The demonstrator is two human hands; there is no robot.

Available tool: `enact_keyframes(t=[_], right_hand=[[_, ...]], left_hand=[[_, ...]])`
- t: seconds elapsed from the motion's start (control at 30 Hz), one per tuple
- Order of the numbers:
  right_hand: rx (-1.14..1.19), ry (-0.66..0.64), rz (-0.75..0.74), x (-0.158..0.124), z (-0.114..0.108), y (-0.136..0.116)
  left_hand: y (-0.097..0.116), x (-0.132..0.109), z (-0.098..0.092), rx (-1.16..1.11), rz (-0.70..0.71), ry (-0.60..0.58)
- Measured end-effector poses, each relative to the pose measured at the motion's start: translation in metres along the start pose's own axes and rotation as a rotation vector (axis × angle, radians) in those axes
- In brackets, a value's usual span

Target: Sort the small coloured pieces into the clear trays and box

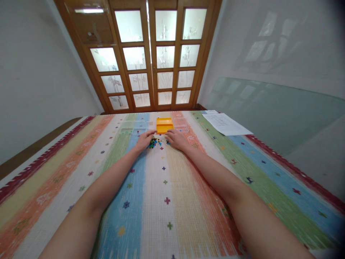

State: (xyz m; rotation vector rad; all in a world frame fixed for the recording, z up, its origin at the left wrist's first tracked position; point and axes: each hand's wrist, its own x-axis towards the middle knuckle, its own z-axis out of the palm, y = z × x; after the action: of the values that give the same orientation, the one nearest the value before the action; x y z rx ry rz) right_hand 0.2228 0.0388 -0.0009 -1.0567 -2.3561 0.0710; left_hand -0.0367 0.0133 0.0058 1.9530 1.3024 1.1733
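A small pile of tiny multicoloured pieces [152, 143] lies on the striped tablecloth; their exact kind is too small to make out. My left hand [145, 140] rests at the pile's left side, fingers stretched toward the yellow box. On the other side, my right hand [177, 139] lies low over the cloth with its fingers apart, a few dark and blue pieces [168, 142] by its thumb. Just beyond both hands sits an open yellow box [165, 121] with a divider across it. The fingertips are near its front corners; whether they touch it I cannot tell.
A clear compartment tray [126, 128] with a few small pieces stands left of the yellow box, and another clear tray [182, 125] stands right of it. White paper sheets [225, 124] lie at the far right table edge. Wooden glazed doors [153, 72] rise behind the table.
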Motion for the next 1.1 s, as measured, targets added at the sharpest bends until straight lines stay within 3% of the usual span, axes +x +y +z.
enact_keyframes(t=[0.2,0.37,0.47,0.67,0.8,0.9,1.0,1.1], right_hand=[[0.005,-0.004,-0.001,0.000,-0.001,0.000],[0.009,-0.001,-0.002,0.000,0.000,0.001],[0.005,-0.005,-0.007,0.000,0.001,0.002],[0.013,-0.013,-0.008,0.000,0.001,0.002],[0.023,-0.021,-0.001,0.000,-0.001,0.000],[0.019,-0.026,0.001,0.000,-0.001,-0.001],[0.014,-0.023,0.001,0.000,0.000,0.000],[0.016,-0.021,-0.005,0.001,0.002,0.002]], left_hand=[[-0.015,0.010,-0.025,-0.288,-0.187,0.191],[-0.026,0.011,-0.041,-0.172,-0.223,0.247],[-0.027,0.007,-0.049,0.089,-0.148,0.117],[-0.016,0.001,-0.072,0.366,-0.040,-0.367],[-0.005,0.000,-0.088,0.367,-0.041,-0.468],[-0.001,-0.002,-0.095,0.325,-0.103,-0.611],[0.000,-0.004,-0.097,0.296,-0.154,-0.734],[0.000,-0.004,-0.094,0.316,-0.149,-0.767]])
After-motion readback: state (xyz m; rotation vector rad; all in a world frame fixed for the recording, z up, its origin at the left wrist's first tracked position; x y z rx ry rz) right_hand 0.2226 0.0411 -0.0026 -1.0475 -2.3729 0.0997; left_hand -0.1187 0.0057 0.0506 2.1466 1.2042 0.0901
